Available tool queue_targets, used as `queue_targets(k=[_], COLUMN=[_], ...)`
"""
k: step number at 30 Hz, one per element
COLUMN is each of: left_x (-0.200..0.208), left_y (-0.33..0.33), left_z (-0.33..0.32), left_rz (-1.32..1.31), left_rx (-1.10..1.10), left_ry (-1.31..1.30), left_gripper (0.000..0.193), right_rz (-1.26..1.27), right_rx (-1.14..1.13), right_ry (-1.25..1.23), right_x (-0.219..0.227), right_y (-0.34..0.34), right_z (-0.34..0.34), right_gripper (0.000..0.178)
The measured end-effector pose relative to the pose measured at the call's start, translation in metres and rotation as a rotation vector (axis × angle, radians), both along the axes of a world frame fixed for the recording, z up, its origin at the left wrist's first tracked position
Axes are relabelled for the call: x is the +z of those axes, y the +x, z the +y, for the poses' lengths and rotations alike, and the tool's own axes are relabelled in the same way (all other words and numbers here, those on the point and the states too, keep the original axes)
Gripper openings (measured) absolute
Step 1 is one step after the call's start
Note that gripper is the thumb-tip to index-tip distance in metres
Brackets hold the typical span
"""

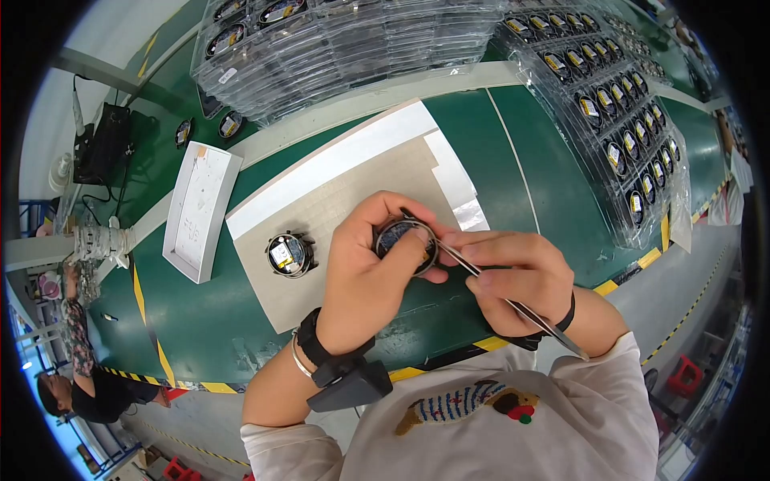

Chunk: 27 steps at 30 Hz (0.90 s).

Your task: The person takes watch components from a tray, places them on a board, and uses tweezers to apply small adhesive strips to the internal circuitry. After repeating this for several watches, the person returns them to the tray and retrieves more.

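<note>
Over the front of the green workbench, my left hand (373,268) is closed round a round watch case (395,235) with a metal rim and dark electronics inside; the thumb presses on its face. My right hand (521,276) pinches a pair of metal tweezers (529,316), whose tips reach the right edge of that case. Fingers hide part of the case, and what the tips touch there cannot be made out. A second round watch case (289,255), with a white and yellow part inside, lies on the beige cardboard sheet (353,178) left of my hands.
A white open box (197,210) stands left of the sheet. Stacked clear plastic trays (345,64) rise at the back. Another clear tray (597,160) with rows of watch cases lies at the right. Beyond the far left end, a person (88,385) is at work.
</note>
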State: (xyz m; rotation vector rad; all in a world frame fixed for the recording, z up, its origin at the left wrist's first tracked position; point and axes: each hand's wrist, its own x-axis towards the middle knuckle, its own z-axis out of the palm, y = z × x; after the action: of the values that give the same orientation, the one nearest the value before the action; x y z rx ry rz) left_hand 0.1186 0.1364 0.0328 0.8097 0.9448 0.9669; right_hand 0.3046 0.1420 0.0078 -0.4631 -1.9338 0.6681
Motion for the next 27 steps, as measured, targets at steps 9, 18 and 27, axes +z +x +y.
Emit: queue_targets(k=[9,18,27], left_x=[0.005,0.013,0.002], left_y=[-0.014,-0.057,-0.022], left_z=[0.009,-0.014,-0.054], left_rz=[0.197,-0.306,-0.48], left_rx=[-0.032,0.092,0.178], left_ry=[0.114,0.065,0.378], left_gripper=[0.017,0.021,0.023], right_rz=[-0.363,-0.634,-0.128], right_rx=[-0.387,-0.313,-0.152], right_ry=[-0.013,0.171,0.141], right_x=[0.008,0.019,0.038], right_y=[0.015,-0.001,-0.073], right_z=[0.045,0.042,-0.043], right_gripper=[0.026,0.017,0.033])
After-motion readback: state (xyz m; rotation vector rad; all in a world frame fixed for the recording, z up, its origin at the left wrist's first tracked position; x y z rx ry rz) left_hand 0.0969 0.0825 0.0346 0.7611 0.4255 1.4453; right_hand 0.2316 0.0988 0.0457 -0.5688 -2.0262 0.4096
